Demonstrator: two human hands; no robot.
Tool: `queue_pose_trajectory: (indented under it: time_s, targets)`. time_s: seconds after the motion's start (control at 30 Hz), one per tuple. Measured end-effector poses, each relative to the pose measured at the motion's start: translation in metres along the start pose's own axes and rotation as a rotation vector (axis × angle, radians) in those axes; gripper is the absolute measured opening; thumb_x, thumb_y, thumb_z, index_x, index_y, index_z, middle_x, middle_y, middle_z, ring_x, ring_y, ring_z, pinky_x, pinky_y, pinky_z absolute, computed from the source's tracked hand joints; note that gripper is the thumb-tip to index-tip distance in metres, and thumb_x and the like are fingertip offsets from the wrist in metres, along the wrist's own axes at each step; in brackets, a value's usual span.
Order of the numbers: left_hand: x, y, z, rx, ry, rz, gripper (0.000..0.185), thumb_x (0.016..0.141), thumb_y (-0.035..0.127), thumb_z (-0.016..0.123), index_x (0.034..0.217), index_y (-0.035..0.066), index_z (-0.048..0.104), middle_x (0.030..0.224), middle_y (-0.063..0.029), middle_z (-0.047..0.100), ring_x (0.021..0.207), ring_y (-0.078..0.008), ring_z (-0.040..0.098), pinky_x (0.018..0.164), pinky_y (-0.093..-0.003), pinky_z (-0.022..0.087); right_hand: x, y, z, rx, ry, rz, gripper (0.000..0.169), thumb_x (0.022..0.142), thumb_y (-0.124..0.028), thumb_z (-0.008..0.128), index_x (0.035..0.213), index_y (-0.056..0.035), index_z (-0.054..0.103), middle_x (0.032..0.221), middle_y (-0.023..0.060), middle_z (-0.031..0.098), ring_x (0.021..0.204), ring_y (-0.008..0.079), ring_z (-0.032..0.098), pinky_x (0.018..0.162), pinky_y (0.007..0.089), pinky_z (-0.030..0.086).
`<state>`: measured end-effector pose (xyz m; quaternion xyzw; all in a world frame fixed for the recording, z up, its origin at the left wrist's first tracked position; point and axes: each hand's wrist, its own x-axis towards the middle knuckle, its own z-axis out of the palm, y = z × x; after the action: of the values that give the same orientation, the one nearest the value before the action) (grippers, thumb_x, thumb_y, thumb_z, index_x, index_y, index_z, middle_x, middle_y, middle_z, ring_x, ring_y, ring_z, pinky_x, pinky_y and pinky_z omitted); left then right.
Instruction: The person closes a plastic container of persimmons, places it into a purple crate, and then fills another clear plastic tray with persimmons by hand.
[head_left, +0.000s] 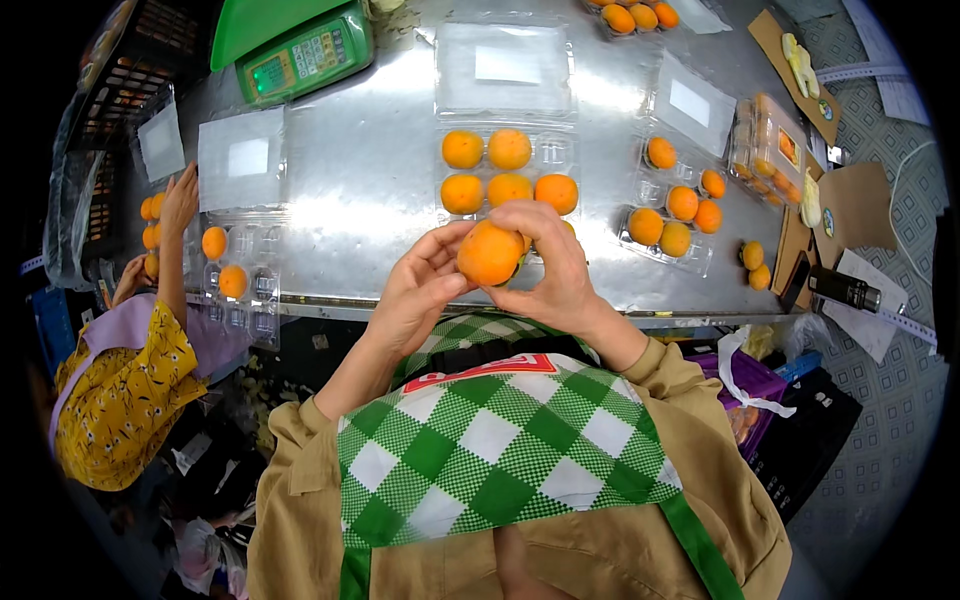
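Note:
An orange persimmon (487, 253) is held between both hands above the table's near edge. My left hand (420, 289) cups it from the left, the thumb along its lower side. My right hand (551, 262) grips it from the right, and its green calyx shows near these fingers. Just beyond lies an open clear plastic clamshell tray (555, 153) with its lid (502, 94) folded back. Two persimmons sit in its far row, beside a bare pocket at the right. The row in front holds three. My hands partly hide the nearest row.
On the metal table (360, 172), a part-filled clamshell (694, 247) and a closed, filled one (772, 150) stand right. Another open clamshell (259, 259) overhangs the edge at left. A green scale (307, 56) and black crate (124, 97) stand behind. A co-worker's arm (174, 225) reaches over persimmons.

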<state>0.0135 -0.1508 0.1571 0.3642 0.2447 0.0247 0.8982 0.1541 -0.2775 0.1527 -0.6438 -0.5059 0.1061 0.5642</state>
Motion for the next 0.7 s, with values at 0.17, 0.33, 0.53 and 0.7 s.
queue_pose_trajectory:
  time_s: [0.17,0.33,0.53,0.7]
  targets:
    - [0.000,-0.007,0.001,0.085,0.014,0.061,0.067,0.075,0.010,0.073,0.132,-0.001,0.040,0.126,-0.0114,0.049,0.118,-0.0195,0.049,0.100,-0.0338,0.041,-0.008,0.006,0.007,-0.145,0.011,-0.136,0.064,0.057,-0.001,0.077,0.114,-0.0058,0.050,0.107,0.0110,0.059,0.093,0.0315,0.058,0.078,0.0390,0.048]
    - [0.000,-0.012,-0.002,0.337,0.066,0.214,0.065,0.071,0.006,0.076,0.129,0.000,0.046,0.122,-0.0095,0.052,0.113,-0.0168,0.051,0.095,-0.0341,0.043,-0.011,0.007,0.011,-0.186,-0.023,-0.130,0.070,0.058,-0.004,0.079,0.121,-0.0055,0.047,0.116,0.0123,0.056,0.102,0.0330,0.056,0.085,0.0410,0.046]
    - [0.002,-0.028,-0.040,1.233,0.241,0.438,0.061,0.065,0.004,0.075,0.122,0.004,0.054,0.121,-0.0110,0.056,0.110,-0.0237,0.054,0.094,-0.0358,0.043,-0.030,0.019,-0.013,-0.194,-0.130,0.217,0.074,0.063,-0.005,0.078,0.128,-0.0037,0.043,0.126,0.0166,0.049,0.115,0.0354,0.049,0.095,0.0419,0.042]
    - [0.013,-0.044,-0.056,1.377,0.164,0.544,0.059,0.062,0.002,0.074,0.118,0.005,0.055,0.116,-0.0124,0.056,0.108,-0.0301,0.052,0.092,-0.0380,0.045,-0.048,0.032,-0.021,-0.215,-0.108,0.320,0.066,0.068,-0.004,0.074,0.127,-0.0033,0.045,0.121,0.0184,0.050,0.113,0.0353,0.050,0.093,0.0404,0.043]
